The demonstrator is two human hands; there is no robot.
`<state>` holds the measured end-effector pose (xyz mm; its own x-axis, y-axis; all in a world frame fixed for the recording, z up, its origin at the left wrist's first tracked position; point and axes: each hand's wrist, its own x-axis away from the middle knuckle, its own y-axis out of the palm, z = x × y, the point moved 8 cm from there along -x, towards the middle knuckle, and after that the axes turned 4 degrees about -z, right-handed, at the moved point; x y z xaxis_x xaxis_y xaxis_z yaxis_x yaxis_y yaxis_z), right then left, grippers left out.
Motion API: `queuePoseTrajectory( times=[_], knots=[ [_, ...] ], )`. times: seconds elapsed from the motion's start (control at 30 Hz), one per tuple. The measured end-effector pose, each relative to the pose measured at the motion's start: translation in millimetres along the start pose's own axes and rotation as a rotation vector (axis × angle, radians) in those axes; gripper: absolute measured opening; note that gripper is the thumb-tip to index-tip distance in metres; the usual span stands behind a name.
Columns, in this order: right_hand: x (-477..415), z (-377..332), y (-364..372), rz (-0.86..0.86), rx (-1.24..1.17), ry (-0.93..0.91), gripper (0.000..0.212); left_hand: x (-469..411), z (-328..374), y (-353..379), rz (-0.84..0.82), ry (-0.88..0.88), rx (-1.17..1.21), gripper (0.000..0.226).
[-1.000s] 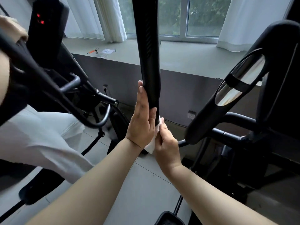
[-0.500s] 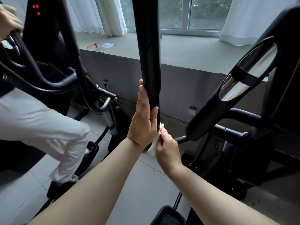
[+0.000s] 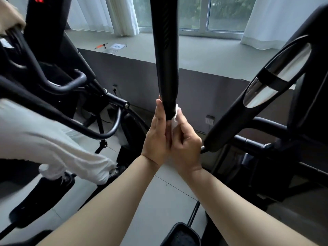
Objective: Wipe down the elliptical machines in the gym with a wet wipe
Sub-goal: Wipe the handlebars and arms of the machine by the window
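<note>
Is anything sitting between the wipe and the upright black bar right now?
Nothing visible does. The right hand pinches the wet wipe against the lower end of the black bar, on its right side. The left hand lies flat along the bar's left side, opposite the wipe.

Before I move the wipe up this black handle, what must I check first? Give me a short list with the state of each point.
1. Wipe touches the handle near its lower end: ok.
2. Right hand grips the wipe: ok.
3. Left hand lies flat against the handle, fingers straight: ok.
4. Wipe wet enough: cannot tell.
5. Other person, at left, apart from both hands: ok.
</note>
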<state>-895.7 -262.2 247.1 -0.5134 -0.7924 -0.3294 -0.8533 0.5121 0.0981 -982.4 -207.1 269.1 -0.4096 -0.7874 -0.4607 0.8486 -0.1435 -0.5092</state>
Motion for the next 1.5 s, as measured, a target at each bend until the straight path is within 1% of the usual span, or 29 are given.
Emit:
queuePoseTrajectory(
  times=[0.03,0.07,0.1,0.17,0.2,0.23,0.3,0.33,0.37,0.4,0.43,0.5,0.53,0.57,0.63,0.7,0.77,0.83,0.87,0.93,1.0,1.03,1.13,1.2,1.27,1.33,1.37,1.4,1.5],
  knots=[
    [-1,-6,3,0.007,0.011,-0.031,0.044,-3,2,-2,0.020,-0.048,0.125,0.068],
    [-1,-7,6,0.000,0.035,-0.046,0.045,-4,-1,-6,0.074,-0.091,0.167,0.071],
    [-2,-2,8,-0.018,0.052,-0.034,0.046,-4,-3,-10,0.088,-0.126,0.188,0.072],
    [-1,9,8,-0.071,0.051,0.082,0.049,1,-2,-10,0.044,-0.051,0.099,0.063],
    [0,13,7,-0.092,0.036,0.137,0.050,3,-3,-11,0.044,0.018,-0.031,0.058],
    [0,10,6,-0.094,0.013,0.150,0.050,5,-7,-11,0.026,0.067,-0.095,0.059],
    [-4,-7,4,-0.038,-0.017,0.066,0.046,5,-7,-11,0.025,0.061,-0.086,0.063],
    [-6,-15,5,-0.014,-0.036,0.030,0.046,0,-4,-11,0.012,0.005,-0.007,0.063],
    [-8,-22,8,-0.007,-0.068,0.018,0.046,-1,-7,-9,0.008,-0.070,0.173,0.060],
    [-10,-25,11,-0.009,-0.089,0.014,0.047,-3,-5,-8,0.016,-0.114,0.303,0.056],
    [-10,-23,11,-0.006,-0.081,0.006,0.049,-4,-7,-10,0.049,-0.126,0.261,0.053],
    [-8,-11,9,-0.026,-0.022,0.010,0.051,0,-2,-12,0.041,-0.017,0.088,0.056],
    [-7,-1,8,-0.056,-0.004,0.045,0.051,2,-4,-11,0.052,0.056,-0.053,0.060],
    [-5,9,7,-0.092,0.010,0.101,0.051,4,-8,-9,0.049,0.109,-0.084,0.060],
    [-1,20,4,-0.136,0.040,0.159,0.049,5,-12,-8,0.058,0.113,-0.055,0.057],
    [-1,11,2,-0.118,0.007,0.113,0.048,3,-7,-9,0.089,0.102,-0.016,0.056],
    [0,-1,6,-0.103,-0.037,0.047,0.049,3,-3,-7,0.072,0.118,0.031,0.064],
    [1,-1,10,-0.112,-0.014,0.014,0.052,4,-3,-5,0.082,0.143,0.032,0.067],
    [3,5,10,-0.120,0.013,0.023,0.052,5,-2,-6,0.106,0.144,0.006,0.064],
    [7,25,8,-0.158,0.078,0.101,0.052,7,-6,-5,0.129,0.131,-0.040,0.058],
    [13,41,5,-0.189,0.112,0.185,0.050,8,-8,-4,0.134,0.126,-0.061,0.058],
    [14,43,3,-0.180,0.103,0.190,0.049,8,-8,-5,0.140,0.131,-0.067,0.058],
    [13,33,2,-0.135,0.041,0.112,0.049,12,-8,-4,0.146,0.133,-0.069,0.059],
    [15,34,3,-0.141,0.068,0.094,0.049,14,-8,-2,0.136,0.118,-0.055,0.059],
    [18,52,-1,-0.174,0.131,0.163,0.047,13,-8,-2,0.149,0.115,-0.052,0.059],
    [27,72,-5,-0.211,0.184,0.281,0.046,13,-10,-1,0.157,0.133,-0.072,0.060],
    [31,76,-5,-0.205,0.185,0.308,0.046,13,-11,-1,0.156,0.139,-0.081,0.059],
    [34,75,-5,-0.183,0.166,0.301,0.046,14,-12,0,0.154,0.134,-0.088,0.060],
    [36,55,2,-0.117,0.078,0.202,0.050,19,-16,4,0.155,0.080,-0.087,0.063]
  ],
)
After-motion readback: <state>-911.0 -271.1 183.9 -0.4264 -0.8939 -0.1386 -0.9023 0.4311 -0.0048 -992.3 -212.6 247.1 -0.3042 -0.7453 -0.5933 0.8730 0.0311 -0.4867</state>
